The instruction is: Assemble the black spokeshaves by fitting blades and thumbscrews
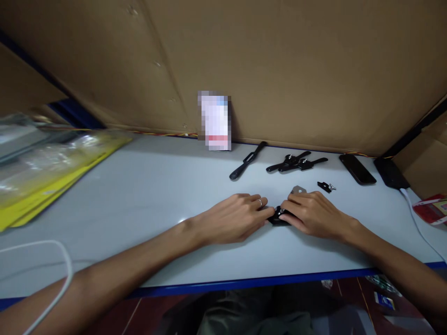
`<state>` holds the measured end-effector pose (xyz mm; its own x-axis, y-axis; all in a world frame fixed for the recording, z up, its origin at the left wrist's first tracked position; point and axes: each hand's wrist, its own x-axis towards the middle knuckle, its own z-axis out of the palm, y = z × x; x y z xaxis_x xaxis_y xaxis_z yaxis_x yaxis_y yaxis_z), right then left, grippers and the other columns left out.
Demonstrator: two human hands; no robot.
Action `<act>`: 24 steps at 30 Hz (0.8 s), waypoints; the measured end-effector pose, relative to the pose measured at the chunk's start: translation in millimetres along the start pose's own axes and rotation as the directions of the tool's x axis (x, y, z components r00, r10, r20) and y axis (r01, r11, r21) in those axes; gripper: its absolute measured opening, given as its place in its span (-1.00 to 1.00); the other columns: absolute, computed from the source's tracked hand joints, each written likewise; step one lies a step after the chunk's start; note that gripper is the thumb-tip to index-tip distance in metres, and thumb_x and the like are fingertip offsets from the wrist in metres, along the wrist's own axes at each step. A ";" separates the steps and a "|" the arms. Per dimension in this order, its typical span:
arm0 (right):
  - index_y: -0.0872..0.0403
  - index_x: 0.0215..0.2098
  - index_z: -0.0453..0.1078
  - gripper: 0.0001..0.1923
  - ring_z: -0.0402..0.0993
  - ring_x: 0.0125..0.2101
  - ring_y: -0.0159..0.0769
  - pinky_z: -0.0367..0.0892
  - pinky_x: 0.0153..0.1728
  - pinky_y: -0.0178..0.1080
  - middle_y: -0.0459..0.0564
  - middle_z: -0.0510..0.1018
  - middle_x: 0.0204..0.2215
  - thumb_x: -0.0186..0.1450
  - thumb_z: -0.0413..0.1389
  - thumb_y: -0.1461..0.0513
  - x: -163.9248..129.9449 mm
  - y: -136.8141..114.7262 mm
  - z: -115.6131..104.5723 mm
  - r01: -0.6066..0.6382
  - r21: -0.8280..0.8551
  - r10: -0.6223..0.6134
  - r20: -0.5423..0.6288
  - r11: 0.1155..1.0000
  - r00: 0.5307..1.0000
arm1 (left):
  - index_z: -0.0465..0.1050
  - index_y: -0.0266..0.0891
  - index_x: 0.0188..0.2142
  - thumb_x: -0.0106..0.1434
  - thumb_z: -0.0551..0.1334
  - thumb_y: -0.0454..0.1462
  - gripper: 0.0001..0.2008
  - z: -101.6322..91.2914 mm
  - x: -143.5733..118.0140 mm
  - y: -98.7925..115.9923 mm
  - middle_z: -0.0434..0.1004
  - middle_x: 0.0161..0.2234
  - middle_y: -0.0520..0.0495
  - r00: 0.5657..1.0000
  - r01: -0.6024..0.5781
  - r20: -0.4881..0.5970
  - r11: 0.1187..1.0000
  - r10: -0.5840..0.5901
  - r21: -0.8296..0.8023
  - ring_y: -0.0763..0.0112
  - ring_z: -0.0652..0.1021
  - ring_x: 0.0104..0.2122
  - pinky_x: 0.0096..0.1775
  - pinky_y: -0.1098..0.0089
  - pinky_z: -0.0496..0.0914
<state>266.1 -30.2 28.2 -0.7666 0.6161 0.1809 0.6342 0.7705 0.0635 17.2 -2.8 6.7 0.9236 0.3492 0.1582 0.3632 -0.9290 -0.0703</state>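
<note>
A small black part [278, 217] lies on the white table [146, 195], near its front edge and right of centre, pinched between both hands. The left hand [234, 218] lies palm down, its fingers [260, 207] stretched out and close together, the tips pressed against the part's left side; one finger wears a ring [260, 202]. The right hand [314, 215] meets it from the other side, fingers [291, 207] curled and close together over the part's right half. Most of the part is hidden under the fingertips, so its shape cannot be told.

Just behind the right hand lies one small grey metal piece [298, 190], and a little to its right one tiny black clip [325, 186]. Farther back are black straps: one single strap [247, 160] lying slantwise, and a pile of straps [296, 163] to its right, about three, though they overlap too much to count surely. One dark phone [357, 169] lies right of those, then one black flat block [389, 173] with a white cable [417, 218] running from it toward the front. One blurred white card [214, 121] leans against the cardboard wall [279, 65]. At far left lie clear bags on yellow sheets [45, 172], and a second white cable [56, 279] loops across the left forearm.
</note>
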 end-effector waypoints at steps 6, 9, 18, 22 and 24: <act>0.15 -0.26 0.47 -0.65 0.38 -0.45 -0.32 -0.01 -0.48 -0.23 0.02 0.55 -0.42 0.55 -0.07 0.17 1.9 -1.1 6.2 0.012 -0.073 -0.017 -0.060 0.997 0.998 | 0.33 -0.21 -0.17 0.50 0.02 -0.29 -0.86 -0.5 0.6 -1.4 0.47 -0.32 -0.05 1.000 0.012 0.015 0.999 -0.011 -0.049 0.33 0.46 -0.40 -0.39 0.28 0.28; 0.16 -0.26 0.47 -0.63 0.37 -0.46 -0.32 -0.01 -0.48 -0.22 0.02 0.54 -0.43 0.56 -0.09 0.17 2.4 -2.0 8.0 0.010 -0.079 -0.014 -0.054 0.997 0.998 | 0.33 -0.20 -0.19 0.50 0.01 -0.29 -0.84 -0.4 1.2 -2.2 0.46 -0.33 -0.05 1.000 0.019 0.016 0.996 -0.018 -0.091 0.34 0.46 -0.40 -0.38 0.28 0.28; 0.16 -0.24 0.44 -0.66 0.37 -0.47 -0.30 -0.05 -0.50 -0.22 0.03 0.54 -0.45 0.55 -0.09 0.19 2.5 -3.7 8.9 -0.007 -0.091 0.004 -0.030 0.996 1.000 | 0.34 -0.20 -0.19 0.49 -0.01 -0.29 -0.82 0.0 1.3 -1.6 0.47 -0.33 -0.05 1.000 0.021 0.012 0.995 -0.020 -0.096 0.35 0.45 -0.41 -0.39 0.27 0.29; 0.16 -0.24 0.43 -0.66 0.37 -0.47 -0.30 -0.08 -0.50 -0.22 0.04 0.54 -0.45 0.55 -0.10 0.19 3.2 -4.0 8.1 -0.012 -0.102 0.009 -0.024 0.995 1.000 | 0.33 -0.20 -0.18 0.49 -0.01 -0.29 -0.82 0.2 1.5 -1.3 0.47 -0.32 -0.05 0.999 0.031 0.037 0.995 -0.028 -0.091 0.34 0.45 -0.40 -0.38 0.27 0.30; 0.16 -0.24 0.42 -0.65 0.37 -0.47 -0.30 -0.09 -0.50 -0.22 0.04 0.53 -0.45 0.56 -0.11 0.18 3.4 -4.8 9.1 -0.016 -0.100 0.015 -0.017 0.995 1.000 | 0.33 -0.21 -0.17 0.49 -0.01 -0.29 -0.83 0.6 1.7 -1.2 0.47 -0.31 -0.06 0.998 0.038 0.046 0.995 -0.034 -0.090 0.33 0.46 -0.39 -0.37 0.26 0.31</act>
<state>259.5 -30.3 19.6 -0.7554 0.6245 0.1985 0.6535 0.7403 0.1580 18.5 -1.0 6.5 0.9155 0.3855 0.1146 0.3853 -0.9224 0.0248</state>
